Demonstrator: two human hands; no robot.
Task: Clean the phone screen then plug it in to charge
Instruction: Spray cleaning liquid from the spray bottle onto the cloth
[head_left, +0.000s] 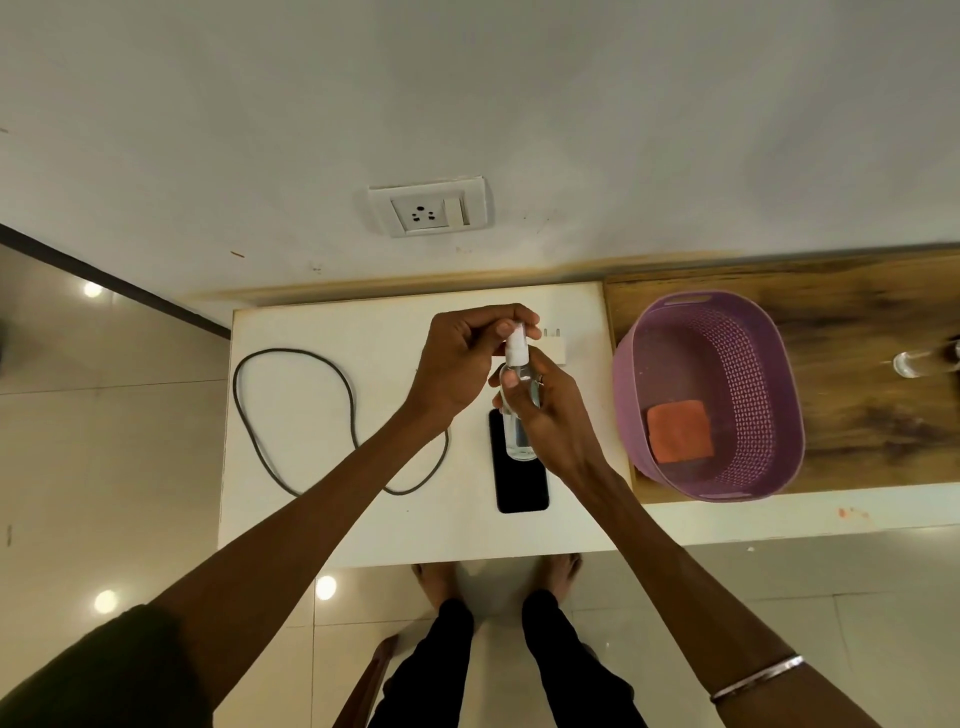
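In the head view, a clear spray bottle is held upright over the white tabletop. The right hand is wrapped around the bottle's body, while the left hand is pinched narrowly at its white nozzle; whether a cap is being pulled off or the pump is being readied cannot be told.

The phone is laid flat on the tabletop, screen up and dark, directly below the bottle and toward the person. Its far end is hidden behind the bottle and the right hand. Its long axis is run from the wall toward the person, nearly in line with the right forearm. The right hand is judged the nearer of the two, being almost over the phone's far end; the left hand is set just beyond and to the left of it.

The coming move is judged to turn on this: the nozzle must be tipped down and toward the person for the spray to land on the screen.

An orange cloth is seen in the purple basket to the right, well apart from the phone. A dark cable is looped on the left, a white adapter is glimpsed behind the hands, and the wall socket is unoccupied.
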